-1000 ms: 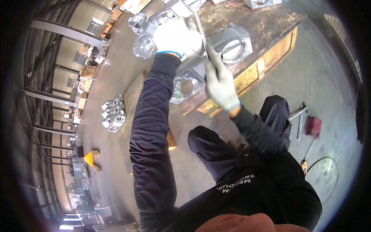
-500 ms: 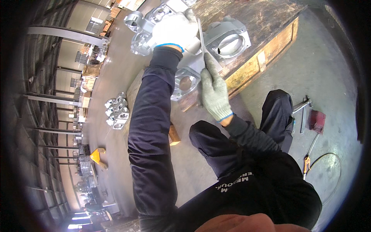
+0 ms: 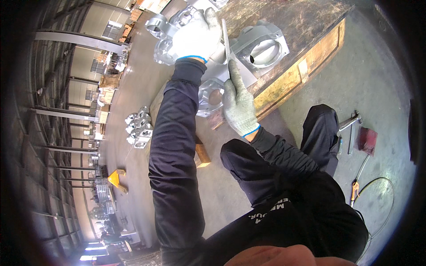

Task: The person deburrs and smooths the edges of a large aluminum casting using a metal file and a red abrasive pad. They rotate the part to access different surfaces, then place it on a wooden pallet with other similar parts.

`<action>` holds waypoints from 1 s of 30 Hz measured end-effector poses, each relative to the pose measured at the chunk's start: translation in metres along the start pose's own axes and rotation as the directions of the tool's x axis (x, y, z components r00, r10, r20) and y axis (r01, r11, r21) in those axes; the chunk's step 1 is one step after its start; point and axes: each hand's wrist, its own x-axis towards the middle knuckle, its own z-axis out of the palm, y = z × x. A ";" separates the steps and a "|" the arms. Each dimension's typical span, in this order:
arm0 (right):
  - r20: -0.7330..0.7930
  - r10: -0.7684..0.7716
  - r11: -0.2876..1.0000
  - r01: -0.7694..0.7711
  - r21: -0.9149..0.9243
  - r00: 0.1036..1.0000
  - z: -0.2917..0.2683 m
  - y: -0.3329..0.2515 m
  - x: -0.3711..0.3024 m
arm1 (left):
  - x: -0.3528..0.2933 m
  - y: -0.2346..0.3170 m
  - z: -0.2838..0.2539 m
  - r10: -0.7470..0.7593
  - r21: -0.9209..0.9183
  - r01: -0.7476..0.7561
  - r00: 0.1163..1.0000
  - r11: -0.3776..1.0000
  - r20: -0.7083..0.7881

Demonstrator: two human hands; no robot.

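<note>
A long flat file (image 3: pixel 226 37), its blade pointing away from me, is gripped by my gloved right hand (image 3: pixel 239 99), with the index finger laid along it. My left hand (image 3: pixel 195 39), in a white glove washed out by glare, is closed on a silver-grey metal casting (image 3: pixel 217 66) beside the file. Much of that casting is hidden by the glove. Right of the file stands a larger casting with a round opening (image 3: pixel 262 46). Closer to me, a casting with a round bore (image 3: pixel 209 97) sits at the bench edge. More ring-shaped castings (image 3: pixel 156 25) lie past my left hand.
The castings rest on a worn wooden workbench (image 3: pixel 306 26). On the floor at right lie a hammer (image 3: pixel 350 121), a dark red pad (image 3: pixel 367 141) and an air gun with hose (image 3: pixel 355 189). More castings (image 3: pixel 138 128), a wooden block (image 3: pixel 202 155) and a yellow pallet jack (image 3: pixel 116 178) are at left.
My right hand and the file have shifted slightly left, closer to my left hand. My left hand stays on the casting. The whole view has turned a little.
</note>
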 end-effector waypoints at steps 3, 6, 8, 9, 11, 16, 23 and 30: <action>0.057 0.077 0.995 -0.080 0.064 0.995 -0.003 0.001 0.002 | -0.006 0.001 -0.002 0.039 0.072 -0.040 0.999 0.997 0.015; 0.062 -0.071 0.994 0.075 -0.079 0.996 -0.006 0.000 0.017 | -0.007 0.003 -0.007 0.003 0.036 -0.005 0.999 0.999 0.047; 0.036 -0.231 0.964 0.234 -0.129 0.972 -0.007 -0.001 0.030 | -0.005 0.004 -0.010 0.025 0.030 -0.026 0.998 0.999 0.049; 0.011 -0.327 0.937 0.326 -0.129 0.945 -0.006 -0.001 0.035 | -0.004 0.005 -0.012 0.026 0.026 -0.028 0.998 0.999 0.059; 0.023 -0.331 0.932 0.331 -0.149 0.943 -0.005 -0.002 0.040 | -0.001 0.008 -0.013 -0.035 0.009 0.034 0.993 0.999 0.110; 0.037 -0.210 0.963 0.214 -0.164 0.977 -0.001 -0.003 0.043 | -0.005 0.019 -0.018 -0.103 -0.105 0.085 0.979 0.991 -0.177; 0.041 -0.036 0.996 0.039 -0.081 0.999 -0.005 0.003 0.038 | -0.001 0.025 -0.027 -0.142 -0.056 0.148 0.986 0.987 0.090; 0.014 0.063 0.990 -0.064 0.129 0.998 -0.003 0.018 0.044 | 0.000 0.031 -0.021 -0.009 0.077 0.010 1.000 0.997 -0.013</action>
